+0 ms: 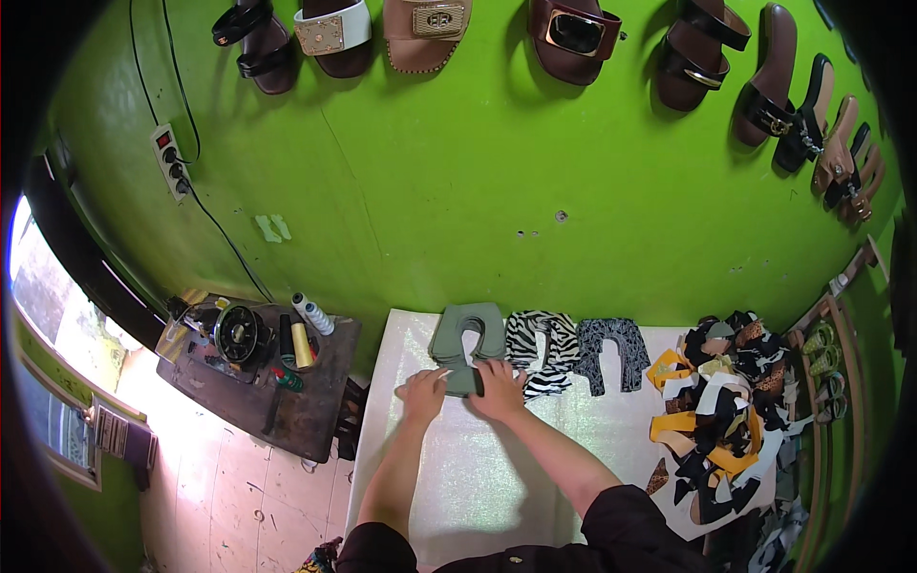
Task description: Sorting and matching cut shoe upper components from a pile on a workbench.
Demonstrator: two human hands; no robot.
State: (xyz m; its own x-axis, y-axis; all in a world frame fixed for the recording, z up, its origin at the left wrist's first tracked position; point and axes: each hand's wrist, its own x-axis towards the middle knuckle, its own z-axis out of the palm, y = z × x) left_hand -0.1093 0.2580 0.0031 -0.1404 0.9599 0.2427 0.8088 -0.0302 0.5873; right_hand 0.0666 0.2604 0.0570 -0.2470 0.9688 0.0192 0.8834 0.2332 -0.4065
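Black sleeves are seen foremost. Green pieces, stacked on the white table, are touched at their near end by left hand and right hand; whether gripped cannot be told. Edges are best squared evenly.

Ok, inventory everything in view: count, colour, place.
Back wall: one, green, behind
Wall sandals: about ten, mixed, top
Power strip: one, white, upper left
Floor: one, pale, lower left
Side table: one, dark, left
Machine: one, black, side table
Thread cones: about four, mixed, side table
Work surface: one, white, centre
Green pieces: unclear, sage, work surface
Zebra pieces: unclear, black-white, beside green
Patterned pieces: unclear, grey-black, beside zebra
Scrap pile: one, mixed, work surface right
Rack sandals: several, greenish, far right
Left grip: one, bare, on green pieces
Right grip: one, bare, likewise
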